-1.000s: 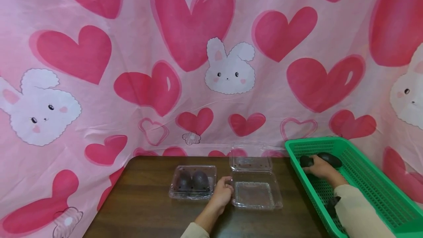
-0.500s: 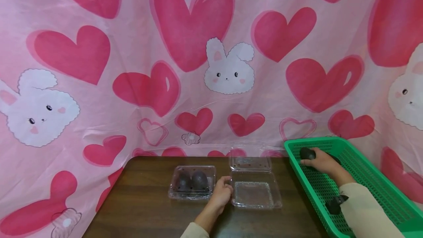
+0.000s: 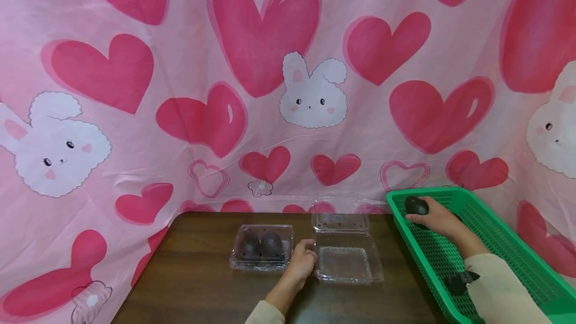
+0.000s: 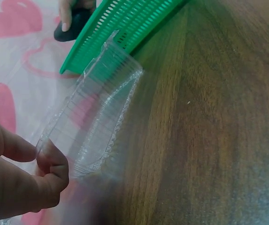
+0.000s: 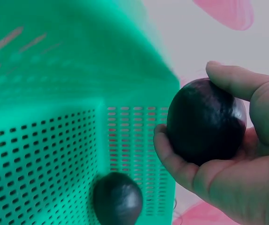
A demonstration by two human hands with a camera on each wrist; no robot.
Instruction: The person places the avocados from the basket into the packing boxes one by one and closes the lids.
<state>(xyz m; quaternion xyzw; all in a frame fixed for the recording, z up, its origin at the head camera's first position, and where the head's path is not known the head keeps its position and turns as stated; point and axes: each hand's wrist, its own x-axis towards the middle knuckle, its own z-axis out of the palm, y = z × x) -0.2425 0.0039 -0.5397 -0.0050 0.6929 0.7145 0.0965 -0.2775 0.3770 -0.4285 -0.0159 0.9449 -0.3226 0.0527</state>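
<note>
My left hand [image 3: 302, 262] pinches the left rim of an open clear plastic clamshell box [image 3: 348, 280] between thumb and curled forefinger. The box stands on the table with its lid [image 3: 341, 222] folded back. My right hand [image 3: 438, 218] grips a dark, egg-shaped avocado [image 5: 207, 122] at the far left corner of the green basket [image 3: 416, 259], up at rim height. Another dark avocado [image 5: 118, 199] lies at the basket's end, mostly behind the right hand in the head view. Left of my left hand sits a closed clamshell box [image 3: 262, 263] with two dark avocados [image 3: 272, 246] inside.
The brown wooden table [image 3: 202, 284] ends at a pink cloth [image 3: 189, 184] printed with hearts and rabbits, which hangs behind it. The basket's tall slotted walls run along the table's right side.
My right hand has lifted the avocado from inside the basket up to the rim, shifting slightly left. My left hand and both clamshell boxes stay in place.
</note>
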